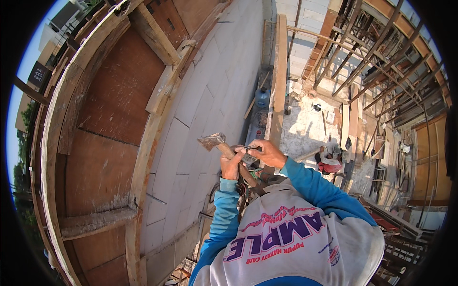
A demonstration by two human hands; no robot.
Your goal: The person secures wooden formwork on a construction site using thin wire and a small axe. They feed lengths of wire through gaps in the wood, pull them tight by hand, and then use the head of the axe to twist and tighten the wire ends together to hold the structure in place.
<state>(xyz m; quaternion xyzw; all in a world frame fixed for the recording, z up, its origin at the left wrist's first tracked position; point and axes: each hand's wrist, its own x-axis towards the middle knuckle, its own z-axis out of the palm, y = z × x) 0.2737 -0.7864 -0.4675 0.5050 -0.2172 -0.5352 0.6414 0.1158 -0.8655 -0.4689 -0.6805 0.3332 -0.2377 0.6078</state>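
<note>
L hand [231, 165] gripping hatchet-like tool [224, 148] by hdl [248, 177]; R hand [268, 153] pinching sm dark item [253, 148], type unclear.

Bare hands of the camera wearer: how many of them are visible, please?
2. The left hand is closed around the handle of an axe-like tool; the right hand is just to its right. Some fingers are partly hidden.

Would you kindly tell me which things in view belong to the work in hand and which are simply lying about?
In use:
Grey metal-headed tool with brown wooden handle, held in the left hand
Small dark object, unclear, pinched by the right hand

Apparently just lying about:
Round blue plastic jug
Thin dark stick on pale ground
</note>
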